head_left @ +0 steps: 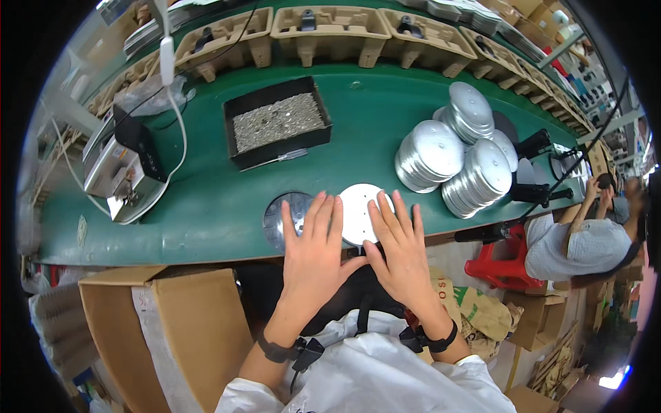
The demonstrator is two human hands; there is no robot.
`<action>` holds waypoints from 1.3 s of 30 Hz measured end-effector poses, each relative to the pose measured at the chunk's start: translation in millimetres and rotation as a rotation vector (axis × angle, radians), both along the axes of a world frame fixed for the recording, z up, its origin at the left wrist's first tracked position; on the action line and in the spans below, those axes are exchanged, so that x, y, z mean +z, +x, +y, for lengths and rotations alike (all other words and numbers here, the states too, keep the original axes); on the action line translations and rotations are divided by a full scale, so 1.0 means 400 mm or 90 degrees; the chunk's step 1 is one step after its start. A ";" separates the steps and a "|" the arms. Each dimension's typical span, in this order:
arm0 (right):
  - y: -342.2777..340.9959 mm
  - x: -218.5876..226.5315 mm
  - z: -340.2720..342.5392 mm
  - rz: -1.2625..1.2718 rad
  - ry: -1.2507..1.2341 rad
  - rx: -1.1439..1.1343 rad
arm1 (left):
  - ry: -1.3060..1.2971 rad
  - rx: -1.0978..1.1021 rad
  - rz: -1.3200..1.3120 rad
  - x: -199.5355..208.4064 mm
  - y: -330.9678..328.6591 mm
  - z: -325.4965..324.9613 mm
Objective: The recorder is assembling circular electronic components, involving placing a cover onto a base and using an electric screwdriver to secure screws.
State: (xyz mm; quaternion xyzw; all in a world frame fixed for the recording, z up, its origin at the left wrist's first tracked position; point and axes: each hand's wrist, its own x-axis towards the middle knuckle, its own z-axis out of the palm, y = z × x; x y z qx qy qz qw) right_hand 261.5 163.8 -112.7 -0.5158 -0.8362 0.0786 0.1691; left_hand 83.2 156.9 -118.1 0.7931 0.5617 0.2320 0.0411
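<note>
My left hand (311, 248) is open, its fingers spread over the right part of a dark round disc (274, 224) and close to the left edge of a white disc. My right hand (401, 261) is open too, with its fingers stretched over the right side of that white disc (357, 206). A few small dark holes show in the white disc's face. Both discs lie side by side at the near edge of the green table. Whether the fingertips press on them or hover just above, I cannot tell.
Stacks of silver metal discs (430, 155) stand at the right. A black tray of small metal pieces (231, 127) lies farther back, a screwdriver (292, 155) before it. At left sits a white-and-black device (113, 168) with cables. Moulded cardboard trays (330, 24) line the back. Another person (578, 244) sits at right.
</note>
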 end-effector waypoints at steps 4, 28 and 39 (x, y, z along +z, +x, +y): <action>0.021 0.028 0.019 -0.069 0.020 0.051 | 0.005 0.012 -0.045 0.002 0.011 0.002; 0.091 0.013 -0.024 -0.019 -0.013 0.071 | 0.041 -0.018 -0.098 -0.026 0.008 -0.020; 0.069 0.001 -0.006 0.011 0.014 0.071 | 0.035 -0.015 -0.063 -0.033 -0.003 -0.003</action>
